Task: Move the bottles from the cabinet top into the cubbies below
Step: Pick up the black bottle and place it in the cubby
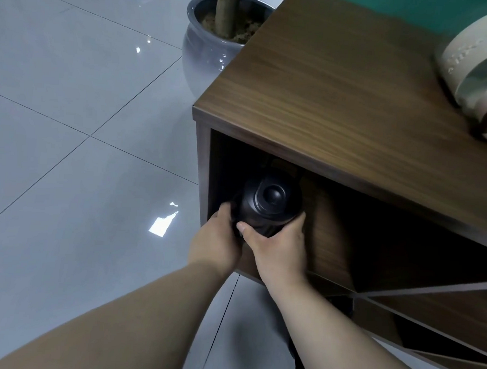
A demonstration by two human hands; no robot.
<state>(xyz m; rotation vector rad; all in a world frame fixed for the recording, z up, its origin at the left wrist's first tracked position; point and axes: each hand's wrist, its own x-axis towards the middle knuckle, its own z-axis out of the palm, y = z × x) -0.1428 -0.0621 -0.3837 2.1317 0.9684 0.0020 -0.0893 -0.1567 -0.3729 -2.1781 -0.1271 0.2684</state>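
Both hands, left hand (216, 243) and right hand (278, 251), clamp the black bottle (269, 206) inside the cubby (326, 238); pale bottle (472, 82) up-right on the cabinet top (338, 85) remains.

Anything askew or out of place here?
Nothing spilled or damaged. One bottle is on the cabinet top, tilted at the frame edge. Both hands, left and right, hold the black bottle in the cubby.

Both bare forearms stretched forward, left grip (216, 240) and right grip (278, 248) side by side, fingers curled closed.
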